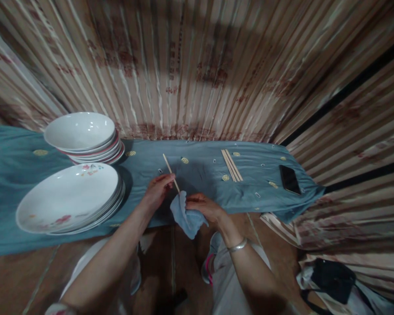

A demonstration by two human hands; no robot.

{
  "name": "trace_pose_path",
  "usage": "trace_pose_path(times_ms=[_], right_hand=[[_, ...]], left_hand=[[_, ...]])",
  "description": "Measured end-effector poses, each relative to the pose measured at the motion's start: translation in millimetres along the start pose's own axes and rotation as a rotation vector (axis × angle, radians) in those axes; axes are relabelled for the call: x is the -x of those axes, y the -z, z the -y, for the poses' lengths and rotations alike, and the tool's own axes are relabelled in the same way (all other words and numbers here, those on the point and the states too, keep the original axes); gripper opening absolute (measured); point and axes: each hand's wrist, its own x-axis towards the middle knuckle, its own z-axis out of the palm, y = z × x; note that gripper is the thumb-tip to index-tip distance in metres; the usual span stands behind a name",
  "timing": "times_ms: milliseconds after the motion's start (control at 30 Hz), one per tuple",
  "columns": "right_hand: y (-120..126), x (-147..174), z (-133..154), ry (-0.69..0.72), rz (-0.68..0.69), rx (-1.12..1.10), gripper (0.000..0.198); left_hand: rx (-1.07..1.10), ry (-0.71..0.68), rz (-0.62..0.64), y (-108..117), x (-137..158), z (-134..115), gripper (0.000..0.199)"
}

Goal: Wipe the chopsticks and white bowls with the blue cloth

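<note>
A single light wooden chopstick (169, 164) slants between my hands, above the near edge of the cloth-covered table. My left hand (159, 188) pinches it around the middle with thumb and fingertips. Its lower end goes into a pale blue cloth (187, 221), which my right hand (203, 206) grips, with the cloth hanging down below the fingers. How the right fingers press on the chopstick inside the cloth is hidden. Several more chopsticks (231, 165) lie side by side on the table, to the right beyond my right hand.
A stack of white bowls (80, 131) and a stack of floral plates (68, 199) stand at the left on the blue-green tablecloth (200, 170). A black phone (289, 179) lies at the right end. Curtains (170, 65) hang behind; a black bag (333, 280) sits lower right.
</note>
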Motion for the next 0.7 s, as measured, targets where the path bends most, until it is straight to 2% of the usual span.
trace_pose_path(times_ms=[300,500,700], right_hand=[[0.7,0.8,3.5,0.023,-0.003,-0.005,0.025],[7.3,-9.4,3.1,0.103,-0.104,-0.065,0.030],[4.7,-9.5,0.0,0.078,-0.090,-0.055,0.033]], left_hand=[[-0.073,0.080,0.099,-6.8,10.5,8.1,0.027],[-0.122,0.122,0.155,-12.2,15.1,17.4,0.028],[-0.068,0.072,0.103,-7.3,11.6,10.1,0.029]])
